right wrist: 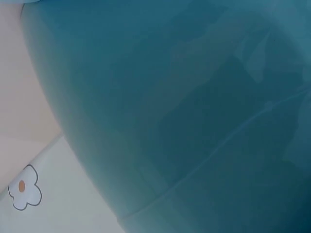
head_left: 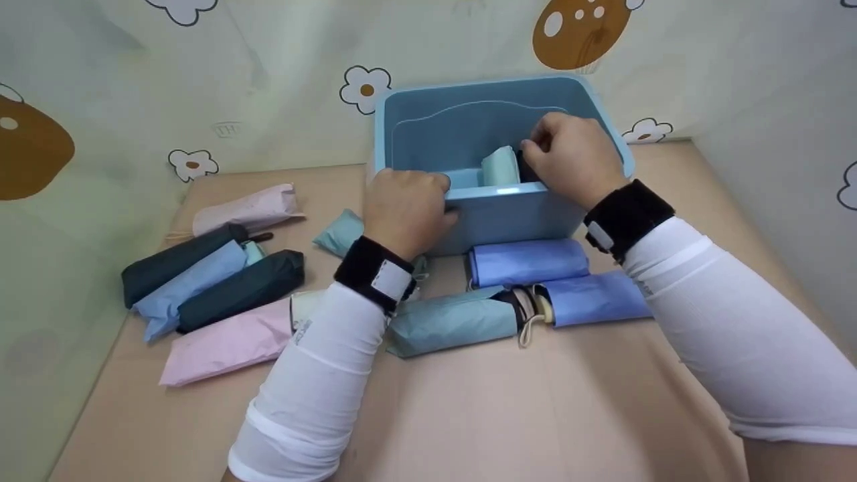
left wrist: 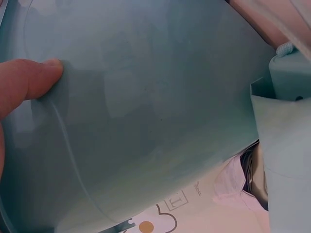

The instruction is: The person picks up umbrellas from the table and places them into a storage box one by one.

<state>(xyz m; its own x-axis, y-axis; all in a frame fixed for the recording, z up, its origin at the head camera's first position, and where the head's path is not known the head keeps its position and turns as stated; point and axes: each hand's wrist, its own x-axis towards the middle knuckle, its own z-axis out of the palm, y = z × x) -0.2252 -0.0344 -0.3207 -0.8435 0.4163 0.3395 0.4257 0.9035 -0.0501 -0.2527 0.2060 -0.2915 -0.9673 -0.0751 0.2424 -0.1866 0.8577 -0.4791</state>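
Note:
A blue plastic bin [head_left: 515,217] stands on the table near the patterned wall. My left hand [head_left: 407,211] grips its front rim, fingers curled over the edge. In the left wrist view the thumb [left wrist: 34,81] presses the bin's outer wall [left wrist: 160,107]. Over the right end of that rim, my right hand [head_left: 579,157] reaches in and pinches a dark folded umbrella [head_left: 527,171], mostly hidden by the hand and the bin's front. A mint-green umbrella [head_left: 501,167] stands beside it inside. Only the bin's wall [right wrist: 146,97] fills most of the right wrist view.
Left on the table lie a pale pink umbrella [head_left: 248,209], dark green umbrellas [head_left: 241,291], a light blue one [head_left: 194,288] and a pink one [head_left: 227,345]. Before the bin lie a teal umbrella [head_left: 455,325] and two blue umbrellas [head_left: 529,262]. A teal pouch [head_left: 338,231] is partly behind my left hand.

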